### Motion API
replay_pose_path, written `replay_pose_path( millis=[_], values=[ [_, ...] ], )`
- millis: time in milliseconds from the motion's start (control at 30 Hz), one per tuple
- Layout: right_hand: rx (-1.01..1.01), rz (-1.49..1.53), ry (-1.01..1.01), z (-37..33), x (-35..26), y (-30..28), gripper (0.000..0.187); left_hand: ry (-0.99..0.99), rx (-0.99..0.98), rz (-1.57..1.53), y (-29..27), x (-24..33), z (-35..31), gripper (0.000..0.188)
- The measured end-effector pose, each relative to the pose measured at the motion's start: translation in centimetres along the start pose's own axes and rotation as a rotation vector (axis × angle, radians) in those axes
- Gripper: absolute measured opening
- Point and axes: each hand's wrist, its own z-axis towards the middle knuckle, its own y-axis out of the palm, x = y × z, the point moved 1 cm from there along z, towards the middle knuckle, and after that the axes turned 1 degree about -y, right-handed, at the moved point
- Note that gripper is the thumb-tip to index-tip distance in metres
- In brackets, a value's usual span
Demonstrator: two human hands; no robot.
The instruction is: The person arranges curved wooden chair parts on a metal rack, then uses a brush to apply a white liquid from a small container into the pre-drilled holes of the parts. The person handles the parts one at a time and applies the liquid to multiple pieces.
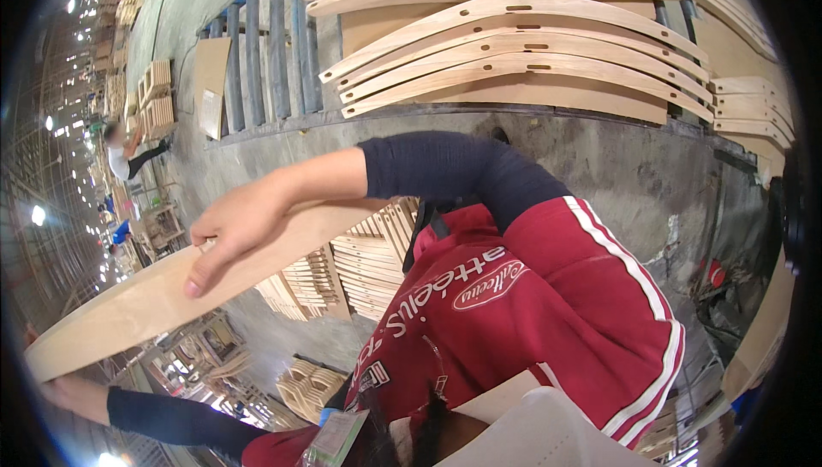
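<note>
A long, pale, curved wooden board (145, 300) slants across the left of the view, held up in both hands. My right hand (244, 227) grips it around its nearer part, thumb pressed on the broad face and fingers curled over the upper edge. At the board's far end, my left hand (73, 394) holds the tip from the lower side; some of its fingers are hidden behind the wood. The board's other end passes under my right forearm.
On a blue roller conveyor (278, 47), several curved slotted wooden pieces (522, 35) lie over cardboard sheets. Stacks of wooden parts (368, 253) stand beyond the held board. A shorter stack (753, 112) sits at the right. A person in white (120, 154) is farther left.
</note>
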Motion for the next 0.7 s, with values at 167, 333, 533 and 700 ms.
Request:
replay_pose_path(
  millis=[167, 333, 533, 700],
  values=[
    [-0.114, 0.320, 0.237, -3.4, 1.7, -3.9, 0.090, -0.328, -0.162, -0.345, 8.5, -14.1, -0.8, 0.050],
    [0.049, 0.333, 0.601, -13.7, 9.0, -7.1, 0.100, -0.995, 0.026, -0.682, 31.1, -25.6, -24.2, 0.050],
    [0.334, 0.063, 1.150, -30.1, 10.3, -11.8, 0.105, -1.449, -0.212, -0.960, 51.9, -18.7, -48.0, 0.045],
    [0.659, -0.226, 1.311, -38.1, 10.4, -16.1, 0.103, -1.716, -0.140, -0.934, 66.0, -15.2, -49.9, 0.031]
  ],
)
